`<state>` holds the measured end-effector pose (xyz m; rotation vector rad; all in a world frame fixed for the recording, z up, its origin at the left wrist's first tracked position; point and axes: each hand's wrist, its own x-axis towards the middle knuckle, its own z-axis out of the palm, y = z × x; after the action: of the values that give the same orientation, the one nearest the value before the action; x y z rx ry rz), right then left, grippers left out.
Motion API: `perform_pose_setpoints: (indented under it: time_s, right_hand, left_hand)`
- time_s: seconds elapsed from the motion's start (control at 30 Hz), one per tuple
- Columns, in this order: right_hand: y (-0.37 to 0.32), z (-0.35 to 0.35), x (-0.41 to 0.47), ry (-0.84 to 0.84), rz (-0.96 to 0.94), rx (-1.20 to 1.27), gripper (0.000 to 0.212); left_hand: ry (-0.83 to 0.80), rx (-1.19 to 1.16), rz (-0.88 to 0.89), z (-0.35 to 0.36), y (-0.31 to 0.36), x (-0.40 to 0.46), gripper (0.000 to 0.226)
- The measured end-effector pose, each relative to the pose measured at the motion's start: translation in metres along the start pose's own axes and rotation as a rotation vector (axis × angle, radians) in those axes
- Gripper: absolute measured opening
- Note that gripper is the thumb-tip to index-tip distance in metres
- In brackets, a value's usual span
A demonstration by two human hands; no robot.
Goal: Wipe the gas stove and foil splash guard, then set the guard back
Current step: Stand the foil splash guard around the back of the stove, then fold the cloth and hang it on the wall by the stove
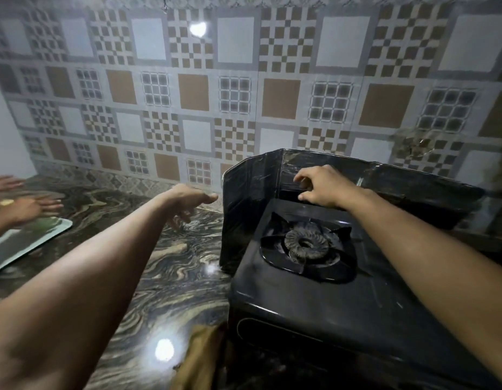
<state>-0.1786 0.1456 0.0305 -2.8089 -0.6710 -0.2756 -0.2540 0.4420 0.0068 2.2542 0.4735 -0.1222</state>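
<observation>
Black gas stove (314,291) sits on marbled counter (171,266), dark splash guard (252,190) standing around its back and left side. Right hand (320,187) hovers at guard's rear panel, fingers loosely curled, contact unclear. Left hand (190,201) reaches toward guard's left edge, fingers relaxed, gripping nothing.

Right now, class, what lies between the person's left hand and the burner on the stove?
In the head view, the splash guard's left panel stands between the left hand and the burner.

A: Place?
B: Home kitchen. Single-burner gas stove (314,277) on a marbled stone counter (165,266), patterned tile wall (188,88) behind.
A: More?
B: Dark foil splash guard (250,187) round the stove, tray (24,243) at left.
</observation>
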Motion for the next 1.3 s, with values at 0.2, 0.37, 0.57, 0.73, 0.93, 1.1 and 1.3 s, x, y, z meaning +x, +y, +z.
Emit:
perform_pose_setpoints:
  time_s: [0.2, 0.37, 0.57, 0.73, 0.93, 1.1, 1.3]
  right_hand:
    - [-0.074, 0.053, -0.046, -0.168, -0.048, 0.099, 0.025]
    - [-0.126, 0.098, -0.084, -0.278, -0.069, 0.107, 0.014]
    - [-0.173, 0.136, -0.123, -0.414, -0.037, 0.155, 0.009]
    - [-0.187, 0.191, -0.157, -0.55, 0.044, 0.072, 0.013]
    - [-0.183, 0.239, -0.181, -0.514, 0.019, 0.017, 0.029]
    - [-0.186, 0.241, -0.193, -0.39, -0.049, 0.068, 0.041]
    - [-0.192, 0.255, -0.21, -0.295, -0.026, 0.066, 0.042]
  left_hand:
    - [-0.285, 0.144, -0.116, 0.03, -0.083, -0.016, 0.023]
    - [-0.465, 0.32, -0.146, 0.065, -0.155, -0.038, 0.019]
    - [-0.554, 0.235, -0.196, 0.101, -0.201, -0.064, 0.007]
    - [-0.341, 0.036, -0.191, 0.131, -0.225, -0.073, 0.016]
    - [-0.146, -0.123, -0.196, 0.147, -0.24, -0.071, 0.012]
    - [-0.167, -0.249, -0.224, 0.146, -0.243, -0.072, 0.016]
    - [-0.251, -0.427, -0.233, 0.138, -0.238, -0.081, 0.028]
